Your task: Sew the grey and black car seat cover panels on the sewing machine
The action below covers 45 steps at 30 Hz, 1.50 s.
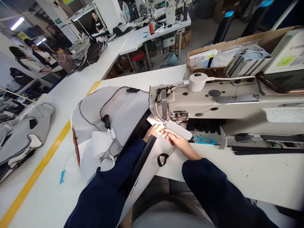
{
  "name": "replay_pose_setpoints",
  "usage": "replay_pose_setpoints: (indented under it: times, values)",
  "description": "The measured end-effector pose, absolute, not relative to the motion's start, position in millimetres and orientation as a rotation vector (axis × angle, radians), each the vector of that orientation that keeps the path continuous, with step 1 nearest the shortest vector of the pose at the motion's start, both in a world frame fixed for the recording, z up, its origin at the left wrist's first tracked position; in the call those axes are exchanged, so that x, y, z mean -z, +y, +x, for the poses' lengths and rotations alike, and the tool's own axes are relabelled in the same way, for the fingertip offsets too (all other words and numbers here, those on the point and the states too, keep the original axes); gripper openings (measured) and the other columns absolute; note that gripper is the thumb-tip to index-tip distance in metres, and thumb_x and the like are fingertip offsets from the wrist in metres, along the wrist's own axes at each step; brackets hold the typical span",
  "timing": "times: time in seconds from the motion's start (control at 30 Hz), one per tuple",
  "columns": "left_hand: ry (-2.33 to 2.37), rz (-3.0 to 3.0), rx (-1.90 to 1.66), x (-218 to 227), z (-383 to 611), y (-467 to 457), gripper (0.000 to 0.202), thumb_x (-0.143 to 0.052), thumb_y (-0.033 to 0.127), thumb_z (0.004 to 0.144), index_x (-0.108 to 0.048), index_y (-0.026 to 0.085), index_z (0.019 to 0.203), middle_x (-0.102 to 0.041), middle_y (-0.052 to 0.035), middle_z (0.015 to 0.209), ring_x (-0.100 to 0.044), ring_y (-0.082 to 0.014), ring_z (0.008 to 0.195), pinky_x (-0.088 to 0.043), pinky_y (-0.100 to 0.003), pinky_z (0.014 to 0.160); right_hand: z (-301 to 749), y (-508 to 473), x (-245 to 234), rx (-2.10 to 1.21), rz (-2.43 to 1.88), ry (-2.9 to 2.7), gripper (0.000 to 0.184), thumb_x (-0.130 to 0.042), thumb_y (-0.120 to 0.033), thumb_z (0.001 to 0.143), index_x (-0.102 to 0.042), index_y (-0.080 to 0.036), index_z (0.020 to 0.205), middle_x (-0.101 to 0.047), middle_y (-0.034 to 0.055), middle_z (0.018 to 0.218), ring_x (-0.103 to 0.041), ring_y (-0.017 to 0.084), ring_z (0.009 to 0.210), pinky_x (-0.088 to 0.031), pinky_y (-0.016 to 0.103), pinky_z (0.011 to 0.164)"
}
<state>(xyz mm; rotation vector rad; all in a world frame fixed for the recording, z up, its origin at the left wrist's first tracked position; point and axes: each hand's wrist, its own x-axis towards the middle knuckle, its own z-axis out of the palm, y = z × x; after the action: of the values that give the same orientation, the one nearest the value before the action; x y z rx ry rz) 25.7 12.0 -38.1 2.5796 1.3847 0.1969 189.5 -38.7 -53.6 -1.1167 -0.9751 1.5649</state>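
Note:
A large light-grey sewn fabric cover (128,110) with black edging is spread at the head of an industrial sewing machine (201,101). My left hand (154,130) reaches between the cover's layers, its fingers bent and pressed on the fabric close to the needle area. From the right, my right hand (178,142) pinches the cover's edge beside the left fingers. A white lamp bar (179,129) lights this spot and partly hides the fingertips and the needle. A black loop (162,160) hangs on the nearer flap, which drapes toward my lap.
Another grey cover (26,129) lies left of the yellow tape (51,150). A blue tool (204,140) rests by the machine bed. Behind the machine stands a cardboard box (192,65) with parts. Other people (39,55) work at the far left.

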Motion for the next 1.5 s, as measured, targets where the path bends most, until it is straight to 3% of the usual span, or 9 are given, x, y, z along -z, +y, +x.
replay_pose_setpoints:
  times: [0.1, 0.2, 0.33, 0.57, 0.73, 0.87, 1.0, 1.2, 1.5]
  values:
    - [1.348, 2.678, -0.047, 37.8, 30.3, 8.4, 0.026, -0.05, 0.036, 0.092, -0.063, 0.02, 0.107, -0.059, -0.0073, 0.113, -0.05, -0.0226, 0.109, -0.043, -0.033, 0.093, 200.8, -41.1, 52.7, -1.009, -1.425, -1.589, 0.027, -0.048, -0.03, 0.086, -0.07, -0.021, 0.098, -0.071, 0.0085, 0.096, -0.063, 0.026, 0.094, -0.048, 0.04, 0.088]
    - [1.365, 2.75, 0.053, 32.0, 32.0, 5.3, 0.026, -0.043, 0.034, 0.096, -0.062, 0.02, 0.107, -0.06, -0.0067, 0.108, -0.052, -0.0215, 0.105, -0.043, -0.032, 0.088, 204.9, -44.2, 52.5, -0.673, -1.484, -1.949, 0.037, -0.037, -0.026, 0.091, -0.068, -0.02, 0.111, -0.067, 0.0096, 0.115, -0.06, 0.028, 0.107, -0.044, 0.043, 0.094]
    - [1.359, 2.76, 0.008, 26.0, 33.3, 3.7, 0.024, -0.044, 0.031, 0.096, -0.062, 0.017, 0.103, -0.06, -0.0085, 0.108, -0.051, -0.0236, 0.106, -0.041, -0.034, 0.087, 204.8, -44.5, 47.2, -0.619, -1.485, -1.984, 0.036, -0.034, -0.027, 0.094, -0.066, -0.021, 0.11, -0.068, 0.0082, 0.111, -0.061, 0.026, 0.103, -0.045, 0.04, 0.091]
    - [1.41, 2.678, -0.045, 29.3, 34.1, 14.1, 0.02, -0.043, 0.025, 0.096, -0.061, 0.018, 0.101, -0.059, -0.0087, 0.112, -0.05, -0.0223, 0.108, -0.042, -0.033, 0.086, 182.3, -46.5, 14.4, -0.821, -1.441, -1.978, 0.035, -0.034, -0.047, 0.098, -0.06, -0.024, 0.097, -0.068, 0.0054, 0.095, -0.062, 0.023, 0.092, -0.045, 0.033, 0.079]
    - [1.426, 2.699, -0.128, 29.8, 29.9, 7.6, 0.025, -0.044, 0.027, 0.095, -0.061, 0.017, 0.11, -0.058, -0.0094, 0.114, -0.05, -0.025, 0.107, -0.041, -0.037, 0.091, 170.6, -64.3, 23.3, -0.686, -1.636, -2.203, 0.034, -0.035, -0.035, 0.097, -0.055, -0.018, 0.118, -0.069, 0.0095, 0.097, -0.064, 0.024, 0.075, -0.042, 0.032, 0.06]
    - [1.391, 2.78, -0.127, 29.3, 28.6, 4.6, 0.025, -0.041, 0.025, 0.096, -0.06, 0.019, 0.11, -0.059, -0.0083, 0.114, -0.049, -0.0242, 0.106, -0.041, -0.038, 0.09, 195.2, -60.2, 38.6, -0.32, -1.646, -2.148, 0.035, -0.034, -0.03, 0.096, -0.06, -0.019, 0.116, -0.067, 0.0115, 0.105, -0.062, 0.025, 0.09, -0.044, 0.033, 0.072]
    - [1.33, 2.852, -0.151, 29.3, 26.4, 5.2, 0.027, -0.037, 0.023, 0.097, -0.059, 0.02, 0.112, -0.059, -0.0068, 0.113, -0.049, -0.0223, 0.105, -0.04, -0.037, 0.091, 225.9, -33.9, 44.4, 0.243, -1.817, -2.026, 0.037, -0.04, -0.027, 0.091, -0.058, -0.01, 0.12, -0.058, 0.0206, 0.116, -0.05, 0.035, 0.107, -0.036, 0.047, 0.09]
    - [1.329, 2.846, -0.186, 32.1, 24.8, 6.5, 0.028, -0.036, 0.025, 0.098, -0.058, 0.02, 0.113, -0.06, -0.0067, 0.11, -0.05, -0.0219, 0.104, -0.04, -0.036, 0.09, 242.2, -12.6, 36.3, 0.311, -1.763, -2.159, 0.027, -0.047, -0.03, 0.087, -0.064, -0.013, 0.1, -0.06, 0.0164, 0.099, -0.045, 0.034, 0.103, -0.032, 0.047, 0.089]
    - [1.281, 2.761, -0.254, 37.3, 28.2, 15.5, 0.019, -0.045, 0.023, 0.095, -0.06, 0.017, 0.106, -0.06, -0.0098, 0.108, -0.051, -0.0248, 0.104, -0.04, -0.041, 0.091, 229.4, -16.3, 39.5, 0.385, -1.793, -2.245, 0.028, -0.042, -0.022, 0.086, -0.065, -0.012, 0.098, -0.058, 0.0165, 0.1, -0.045, 0.032, 0.097, -0.029, 0.047, 0.092]
